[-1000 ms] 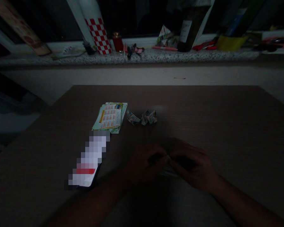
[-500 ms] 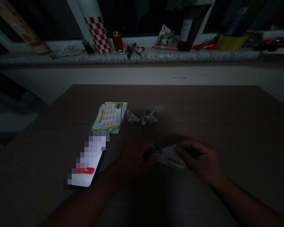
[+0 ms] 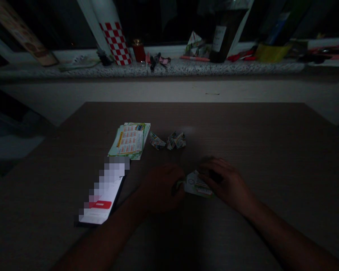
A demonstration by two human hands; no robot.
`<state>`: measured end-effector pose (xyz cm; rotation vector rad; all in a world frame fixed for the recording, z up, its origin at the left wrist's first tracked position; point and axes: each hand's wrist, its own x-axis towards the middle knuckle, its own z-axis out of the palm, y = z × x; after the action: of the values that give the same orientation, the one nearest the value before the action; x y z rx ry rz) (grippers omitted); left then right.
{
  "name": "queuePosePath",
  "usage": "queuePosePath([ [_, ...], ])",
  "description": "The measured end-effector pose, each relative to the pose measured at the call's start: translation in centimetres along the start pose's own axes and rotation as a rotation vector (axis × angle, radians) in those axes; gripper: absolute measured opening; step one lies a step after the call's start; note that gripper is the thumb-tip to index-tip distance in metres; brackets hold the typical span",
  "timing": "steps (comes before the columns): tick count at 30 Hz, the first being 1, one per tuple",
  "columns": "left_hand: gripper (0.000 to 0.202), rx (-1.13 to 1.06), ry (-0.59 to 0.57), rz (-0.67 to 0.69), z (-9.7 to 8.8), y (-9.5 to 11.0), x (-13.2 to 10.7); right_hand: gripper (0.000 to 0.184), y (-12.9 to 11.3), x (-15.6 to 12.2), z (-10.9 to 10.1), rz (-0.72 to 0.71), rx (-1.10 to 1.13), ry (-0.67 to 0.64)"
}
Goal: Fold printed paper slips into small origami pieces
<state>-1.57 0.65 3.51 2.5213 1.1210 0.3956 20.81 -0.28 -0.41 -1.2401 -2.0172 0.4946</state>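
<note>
Between my hands is a partly folded slip of printed paper (image 3: 192,184), pale with green edges, low over the table. My left hand (image 3: 165,186) is closed on the paper's left end, its fingers curled. My right hand (image 3: 224,182) pinches the right part with thumb and fingers, partly covering it. Just beyond the hands stand several small folded paper pieces (image 3: 176,140), one of them apart on the left (image 3: 157,141). A stack of printed paper slips (image 3: 131,139) lies to their left. The scene is dim, so the exact folds are hard to see.
A phone with a lit screen (image 3: 101,197) lies left of my left forearm on the wooden table (image 3: 243,124). Behind, a granite sill (image 3: 192,69) carries a red-checkered bottle (image 3: 117,43), a small red jar (image 3: 138,51), a dark labelled container (image 3: 222,41) and a yellow holder (image 3: 272,52).
My right hand has moved left, closer to my left hand, and the paper's right part is now folded over more. My left hand stays on the left end.
</note>
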Motion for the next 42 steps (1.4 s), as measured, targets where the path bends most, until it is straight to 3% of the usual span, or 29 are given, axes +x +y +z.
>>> queuePosePath([
  [4,0.028,-0.080,-0.041,0.172,0.2,-0.1,0.1,0.019,-0.2,-0.2,-0.4,-0.089,-0.012,-0.053],
  [8,0.036,-0.085,-0.127,0.156,0.3,-0.5,0.3,0.027,-0.6,-0.4,-0.9,-0.134,0.013,-0.190],
  [13,0.026,-0.055,-0.147,0.161,0.3,-0.9,0.5,0.035,-0.6,-0.4,-1.2,-0.127,-0.031,-0.295],
  [18,0.021,-0.065,-0.142,0.182,0.4,-1.0,0.4,0.031,-0.3,-0.3,-1.2,-0.157,-0.015,-0.296],
  [34,0.040,-0.039,-0.139,0.168,0.5,-0.8,0.3,0.038,-0.5,-0.3,-1.4,-0.154,-0.017,-0.302],
  [42,0.033,-0.016,-0.161,0.181,0.4,-0.9,0.4,0.032,-0.3,-0.3,-1.2,-0.156,0.006,-0.298],
])
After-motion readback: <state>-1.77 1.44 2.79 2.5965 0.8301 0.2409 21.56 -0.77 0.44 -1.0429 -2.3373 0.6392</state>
